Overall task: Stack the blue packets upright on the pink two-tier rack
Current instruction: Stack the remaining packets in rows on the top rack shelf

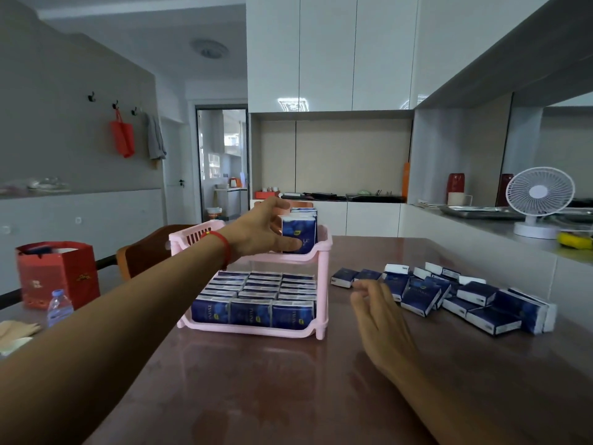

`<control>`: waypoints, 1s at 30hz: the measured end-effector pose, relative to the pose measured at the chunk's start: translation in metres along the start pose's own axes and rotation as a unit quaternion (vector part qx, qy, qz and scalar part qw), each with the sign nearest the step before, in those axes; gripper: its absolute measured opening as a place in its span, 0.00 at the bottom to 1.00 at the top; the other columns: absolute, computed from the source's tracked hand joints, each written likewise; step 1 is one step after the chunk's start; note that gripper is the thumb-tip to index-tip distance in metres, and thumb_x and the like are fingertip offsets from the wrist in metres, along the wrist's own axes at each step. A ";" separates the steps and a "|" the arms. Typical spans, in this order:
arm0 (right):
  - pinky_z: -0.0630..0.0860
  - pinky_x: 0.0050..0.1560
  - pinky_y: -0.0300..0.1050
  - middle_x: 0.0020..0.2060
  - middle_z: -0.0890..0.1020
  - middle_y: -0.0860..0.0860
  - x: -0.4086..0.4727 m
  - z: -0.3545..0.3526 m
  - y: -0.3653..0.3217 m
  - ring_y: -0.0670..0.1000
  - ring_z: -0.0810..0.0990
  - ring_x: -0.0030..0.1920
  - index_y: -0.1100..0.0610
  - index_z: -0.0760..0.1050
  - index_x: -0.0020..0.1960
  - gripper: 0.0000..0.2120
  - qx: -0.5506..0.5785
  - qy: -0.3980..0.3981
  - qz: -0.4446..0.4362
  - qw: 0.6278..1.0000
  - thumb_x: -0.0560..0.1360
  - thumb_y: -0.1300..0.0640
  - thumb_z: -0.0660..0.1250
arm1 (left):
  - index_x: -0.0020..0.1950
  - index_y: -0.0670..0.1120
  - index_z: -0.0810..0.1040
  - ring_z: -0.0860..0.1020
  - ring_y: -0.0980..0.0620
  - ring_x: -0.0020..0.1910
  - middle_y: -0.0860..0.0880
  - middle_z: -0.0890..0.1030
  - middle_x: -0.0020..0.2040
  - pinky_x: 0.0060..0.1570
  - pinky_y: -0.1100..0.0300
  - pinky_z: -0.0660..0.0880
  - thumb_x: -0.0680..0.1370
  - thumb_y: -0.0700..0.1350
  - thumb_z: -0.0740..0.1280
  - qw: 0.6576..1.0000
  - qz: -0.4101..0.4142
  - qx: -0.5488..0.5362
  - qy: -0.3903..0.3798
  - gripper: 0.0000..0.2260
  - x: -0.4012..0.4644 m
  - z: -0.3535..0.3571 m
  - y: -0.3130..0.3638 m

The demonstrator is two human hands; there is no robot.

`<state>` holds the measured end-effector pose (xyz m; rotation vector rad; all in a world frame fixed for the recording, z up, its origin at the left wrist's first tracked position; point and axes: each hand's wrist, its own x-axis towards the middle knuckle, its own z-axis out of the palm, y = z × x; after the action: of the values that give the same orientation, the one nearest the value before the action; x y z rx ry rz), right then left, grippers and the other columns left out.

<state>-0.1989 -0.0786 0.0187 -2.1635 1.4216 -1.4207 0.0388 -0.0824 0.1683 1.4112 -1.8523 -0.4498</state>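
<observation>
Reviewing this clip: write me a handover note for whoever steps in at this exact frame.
Left hand: gripping an upright blue packet at the right end of the top tier of the pink rack.
Right hand: open, empty, reaching toward the loose packets on the table.
Done: bottom tier looks full of upright packets; top tier has one short row started.
Left: fill the rest of the top tier from the loose pile.

One head-worn wide-angle view looks forward and slightly down across a brown table [256, 380], from close above its near edge. The pink rack [316, 252] stands near the middle of the frame, both forearms reaching in from below; cupboards [330, 53] and a counter [481, 220] fill the background
</observation>
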 end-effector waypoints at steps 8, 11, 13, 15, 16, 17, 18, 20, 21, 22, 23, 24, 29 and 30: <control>0.69 0.52 0.40 0.56 0.73 0.45 -0.002 0.000 -0.001 0.44 0.75 0.54 0.47 0.70 0.62 0.11 0.003 -0.003 -0.011 1.000 0.83 0.49 0.54 | 0.58 0.48 0.79 0.79 0.58 0.44 0.55 0.82 0.46 0.35 0.71 0.71 0.74 0.47 0.75 0.998 -0.024 0.038 -0.049 0.13 -0.005 -0.002 0.012; 0.70 0.53 0.41 0.56 0.73 0.45 -0.002 0.000 -0.001 0.44 0.75 0.54 0.48 0.70 0.62 0.11 0.003 -0.002 -0.015 1.000 0.83 0.49 0.55 | 0.54 0.50 0.78 0.79 0.56 0.45 0.53 0.82 0.47 0.37 0.69 0.72 0.75 0.47 0.75 0.997 -0.034 0.041 -0.054 0.10 -0.004 0.000 0.014; 0.71 0.53 0.42 0.56 0.73 0.44 -0.002 0.000 0.000 0.44 0.75 0.54 0.48 0.71 0.61 0.11 0.002 -0.003 -0.015 1.000 0.83 0.49 0.54 | 0.51 0.50 0.79 0.80 0.54 0.46 0.51 0.83 0.48 0.38 0.67 0.73 0.75 0.46 0.74 0.997 -0.041 0.021 -0.063 0.07 -0.005 0.000 0.015; 0.72 0.55 0.43 0.56 0.72 0.44 -0.002 -0.001 0.001 0.44 0.75 0.54 0.47 0.70 0.61 0.10 -0.003 -0.005 -0.015 1.000 0.83 0.48 0.54 | 0.49 0.50 0.79 0.81 0.52 0.47 0.50 0.83 0.48 0.38 0.66 0.74 0.75 0.45 0.74 0.997 -0.049 0.010 -0.067 0.06 -0.006 -0.001 0.015; 0.72 0.55 0.43 0.56 0.72 0.43 -0.002 -0.001 0.001 0.44 0.75 0.54 0.47 0.70 0.61 0.10 -0.006 -0.006 -0.014 1.000 0.83 0.48 0.54 | 0.50 0.50 0.80 0.81 0.51 0.48 0.49 0.83 0.50 0.38 0.66 0.74 0.75 0.46 0.74 0.996 -0.052 0.014 -0.065 0.07 -0.006 -0.002 0.015; 0.72 0.54 0.42 0.56 0.72 0.43 -0.001 -0.001 0.002 0.44 0.75 0.54 0.47 0.70 0.61 0.10 -0.008 -0.007 -0.013 1.000 0.83 0.48 0.54 | 0.53 0.49 0.80 0.81 0.51 0.49 0.48 0.83 0.52 0.38 0.65 0.74 0.75 0.46 0.74 0.996 -0.054 0.025 -0.063 0.09 -0.008 -0.002 0.016; 0.71 0.53 0.41 0.56 0.72 0.43 -0.001 -0.002 0.003 0.44 0.75 0.53 0.48 0.70 0.61 0.10 -0.010 -0.008 -0.010 1.000 0.83 0.48 0.54 | 0.56 0.47 0.79 0.80 0.52 0.49 0.47 0.83 0.54 0.38 0.65 0.73 0.75 0.47 0.74 0.996 -0.053 0.036 -0.062 0.12 -0.009 -0.002 0.017; 0.69 0.52 0.40 0.57 0.72 0.44 -0.001 -0.005 0.003 0.44 0.75 0.53 0.49 0.70 0.62 0.11 -0.014 -0.010 -0.003 1.000 0.83 0.49 0.54 | 0.64 0.45 0.77 0.79 0.53 0.50 0.48 0.81 0.57 0.38 0.66 0.72 0.75 0.48 0.74 0.996 -0.056 0.040 -0.053 0.19 -0.012 -0.002 0.018; 0.69 0.52 0.40 0.57 0.72 0.45 -0.002 -0.007 0.003 0.44 0.75 0.53 0.49 0.70 0.62 0.11 -0.016 -0.010 0.000 1.000 0.83 0.49 0.55 | 0.67 0.46 0.74 0.78 0.53 0.51 0.50 0.80 0.58 0.39 0.66 0.72 0.75 0.47 0.74 0.997 -0.053 0.035 -0.038 0.22 -0.016 -0.001 0.020; 0.69 0.52 0.40 0.58 0.72 0.45 -0.002 -0.008 0.004 0.45 0.75 0.54 0.50 0.70 0.63 0.12 -0.019 -0.009 0.005 1.000 0.83 0.49 0.55 | 0.69 0.47 0.71 0.77 0.52 0.52 0.51 0.77 0.58 0.40 0.66 0.73 0.75 0.47 0.74 0.998 -0.041 0.038 -0.006 0.24 -0.022 0.001 0.022; 0.71 0.53 0.42 0.58 0.72 0.46 -0.002 -0.009 0.004 0.46 0.75 0.55 0.50 0.70 0.63 0.12 -0.025 -0.007 0.011 1.000 0.83 0.48 0.55 | 0.72 0.47 0.68 0.75 0.52 0.54 0.52 0.74 0.57 0.44 0.64 0.75 0.75 0.46 0.74 0.996 -0.014 0.062 0.055 0.27 -0.029 0.005 0.022; 0.73 0.55 0.44 0.59 0.72 0.47 -0.001 -0.010 0.006 0.46 0.76 0.55 0.50 0.70 0.64 0.12 -0.037 -0.006 0.020 0.999 0.83 0.49 0.56 | 0.72 0.47 0.68 0.75 0.52 0.54 0.52 0.72 0.56 0.48 0.59 0.77 0.75 0.45 0.74 0.984 0.030 0.096 0.144 0.28 -0.037 0.010 0.021; 0.76 0.59 0.49 0.62 0.72 0.52 0.007 -0.015 0.015 0.51 0.75 0.59 0.52 0.68 0.68 0.18 -0.110 0.001 0.083 0.990 0.79 0.53 0.64 | 0.54 0.42 0.74 0.72 0.49 0.50 0.47 0.73 0.51 0.49 0.56 0.72 0.70 0.37 0.66 0.886 0.296 0.132 0.333 0.13 -0.097 0.074 0.025; 0.76 0.59 0.49 0.62 0.72 0.52 0.009 -0.017 0.019 0.52 0.75 0.60 0.52 0.68 0.68 0.19 -0.121 0.006 0.097 0.988 0.78 0.53 0.65 | 0.53 0.43 0.74 0.71 0.49 0.50 0.47 0.73 0.51 0.49 0.57 0.71 0.69 0.38 0.66 0.895 0.318 0.132 0.283 0.12 -0.105 0.095 0.028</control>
<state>-0.2235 -0.0903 0.0217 -2.0815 1.8365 -1.2520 -0.0378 0.0097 0.0879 0.8686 -1.7720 0.5110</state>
